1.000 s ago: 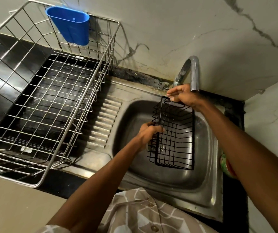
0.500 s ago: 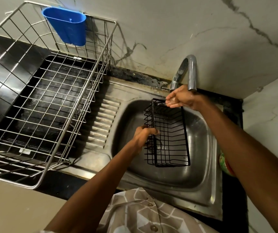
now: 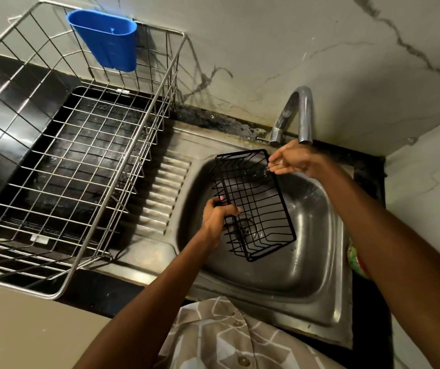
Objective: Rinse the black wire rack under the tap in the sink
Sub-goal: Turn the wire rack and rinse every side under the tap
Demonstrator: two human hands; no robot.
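From the head view, the black wire rack (image 3: 254, 206) hangs tilted over the steel sink (image 3: 317, 265), its left rim gripped by the left hand (image 3: 217, 215), while the right hand (image 3: 293, 161) pinches its far corner just below the tap (image 3: 302, 115).

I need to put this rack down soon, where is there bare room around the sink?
Free: the ribbed steel drainboard between the silver wire dish basket and the steel sink basin. The basin's near floor is bare too. Crowded: under the curved tap, where both hands hold the black wire rack.
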